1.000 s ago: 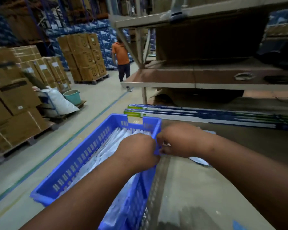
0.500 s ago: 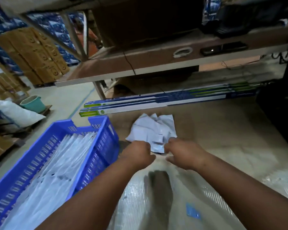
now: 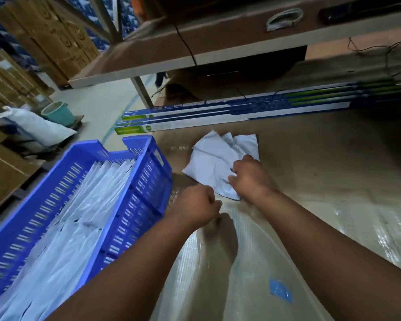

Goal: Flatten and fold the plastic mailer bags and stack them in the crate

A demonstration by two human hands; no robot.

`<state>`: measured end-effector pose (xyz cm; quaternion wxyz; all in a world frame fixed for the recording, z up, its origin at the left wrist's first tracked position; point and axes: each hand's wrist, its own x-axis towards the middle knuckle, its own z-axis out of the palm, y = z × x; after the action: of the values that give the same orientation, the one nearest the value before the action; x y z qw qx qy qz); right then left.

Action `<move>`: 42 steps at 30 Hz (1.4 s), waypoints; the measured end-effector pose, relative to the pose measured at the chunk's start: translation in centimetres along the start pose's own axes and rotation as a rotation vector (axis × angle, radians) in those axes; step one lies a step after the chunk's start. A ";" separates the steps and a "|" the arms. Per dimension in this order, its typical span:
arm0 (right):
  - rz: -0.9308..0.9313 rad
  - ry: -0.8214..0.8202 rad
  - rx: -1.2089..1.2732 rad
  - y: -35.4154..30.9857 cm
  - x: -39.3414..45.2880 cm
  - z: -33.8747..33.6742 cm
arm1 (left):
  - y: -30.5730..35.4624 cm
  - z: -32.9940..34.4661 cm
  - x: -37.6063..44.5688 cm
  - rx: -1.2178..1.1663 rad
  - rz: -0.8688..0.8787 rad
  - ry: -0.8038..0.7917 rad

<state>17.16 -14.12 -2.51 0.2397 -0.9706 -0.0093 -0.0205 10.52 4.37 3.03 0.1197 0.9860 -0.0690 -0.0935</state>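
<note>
A crumpled white mailer bag (image 3: pixel 220 158) lies on the desk (image 3: pixel 322 172), to the right of the blue crate (image 3: pixel 146 179) that holds flattened bags (image 3: pixel 83 216). The right hand (image 3: pixel 249 176) rests on the bag's near right part, its grip curled into the plastic. The left hand (image 3: pixel 196 206) sits just short of the bag's near edge, fingers curled; whether it pinches anything cannot be told. Half a second ago both hands were short of the bag; the right has since moved onto it.

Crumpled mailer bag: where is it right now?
Head view: the crumpled mailer bag lies on the table, right of the blue crate and just before the long boxes, with the right hand on its near edge.
</note>
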 end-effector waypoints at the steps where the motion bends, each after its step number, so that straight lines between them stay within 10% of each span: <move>1: -0.034 -0.006 0.090 0.2 -0.9 -0.2 | -0.3 0.0 -0.3 -0.014 0.016 0.031; 10: 0.191 -0.423 1.152 2.0 -16.7 -3.6 | -2.2 0.3 -5.4 -0.160 0.281 0.414; 17: 0.293 -0.568 0.718 6.5 -23.7 -4.9 | -4.1 6.9 -11.1 -0.189 0.485 0.182; 27: 0.356 -0.145 0.283 7.9 -24.8 -5.0 | -3.7 11.7 -17.0 0.083 0.620 0.167; 32: -0.010 0.209 -0.161 3.5 -25.8 -3.1 | -3.3 13.8 -16.1 0.084 0.521 0.052; 36: -0.324 0.015 -0.362 -2.0 -26.0 0.0 | -3.6 14.4 -16.4 0.056 0.560 0.061; 42: -0.278 -0.256 -0.179 -0.3 -27.2 3.3 | -3.2 14.0 -16.1 0.090 0.555 0.057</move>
<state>-9.95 -12.53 -6.46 0.1441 -0.9721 -0.1716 0.0696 -7.63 6.87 -8.43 0.0987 0.9359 -0.3371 -0.0261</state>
